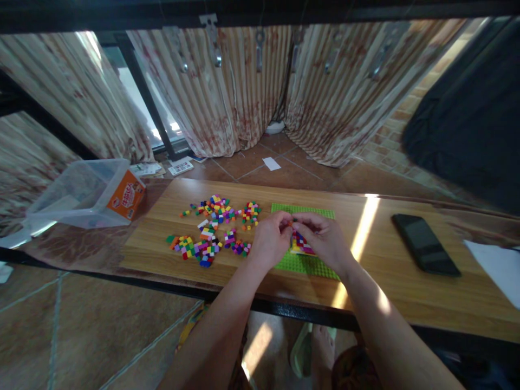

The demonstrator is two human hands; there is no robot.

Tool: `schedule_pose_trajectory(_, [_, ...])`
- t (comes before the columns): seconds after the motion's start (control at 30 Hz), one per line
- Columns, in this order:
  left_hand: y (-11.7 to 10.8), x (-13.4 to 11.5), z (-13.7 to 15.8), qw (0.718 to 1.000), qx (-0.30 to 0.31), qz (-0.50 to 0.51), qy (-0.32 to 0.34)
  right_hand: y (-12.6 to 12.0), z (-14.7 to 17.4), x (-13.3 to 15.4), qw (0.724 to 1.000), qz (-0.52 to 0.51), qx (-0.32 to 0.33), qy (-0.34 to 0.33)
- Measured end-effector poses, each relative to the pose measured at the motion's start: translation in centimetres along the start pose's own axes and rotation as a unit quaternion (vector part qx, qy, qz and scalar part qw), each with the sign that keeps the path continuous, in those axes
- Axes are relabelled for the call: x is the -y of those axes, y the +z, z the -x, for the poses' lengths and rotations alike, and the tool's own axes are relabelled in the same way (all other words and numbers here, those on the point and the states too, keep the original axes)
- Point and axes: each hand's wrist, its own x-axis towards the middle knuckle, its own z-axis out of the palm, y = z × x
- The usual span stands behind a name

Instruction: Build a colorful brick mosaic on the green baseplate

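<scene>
A green studded baseplate (312,265) lies on the wooden board in front of me. On it stands a low build of toy bricks (303,244) in red, purple, white and yellow, partly covered by my fingers. My left hand (271,238) is closed in a pinch at the build's left back corner. My right hand (323,238) is closed too, its thumb and fingertips meeting the left ones over the build. A small orange-red spot shows between the fingertips; what each hand grips is hidden.
Loose toy bricks (219,208) in many colours lie in heaps left of the baseplate. A clear plastic bin (87,200) with an orange label stands at far left. A black phone (424,244) and white paper (495,268) are on the right. Curtains (244,97) hang behind.
</scene>
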Motion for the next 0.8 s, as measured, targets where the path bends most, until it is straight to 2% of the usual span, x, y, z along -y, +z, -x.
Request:
schedule_pose_trajectory(0.1, [0.1,-0.2,0.1,1.000,-0.009,0.027,-0.008,0.0,0.1,0.1,1.000,-0.014,0.001,0.011])
schedule_pose_trajectory(0.33, [0.3,-0.2,0.1,0.997,-0.011,0.068,-0.021,-0.3,0.3,0.1,0.999,0.045,0.010,-0.008])
schedule_pose_trajectory(0.57, [0.8,-0.1,-0.1,0.978,0.015,0.178,-0.110,-0.2,0.6,0.1,0.983,0.167,-0.011,-0.071])
schedule_pose_trajectory(0.7, [0.9,-0.3,0.0,0.976,0.023,0.190,-0.108,-0.6,0.4,-0.1,0.977,0.201,-0.020,-0.070])
schedule_pose_trajectory(0.8, [0.7,-0.1,0.0,0.981,0.010,0.168,-0.097,-1.2,0.2,-0.7,0.975,0.206,-0.063,-0.056])
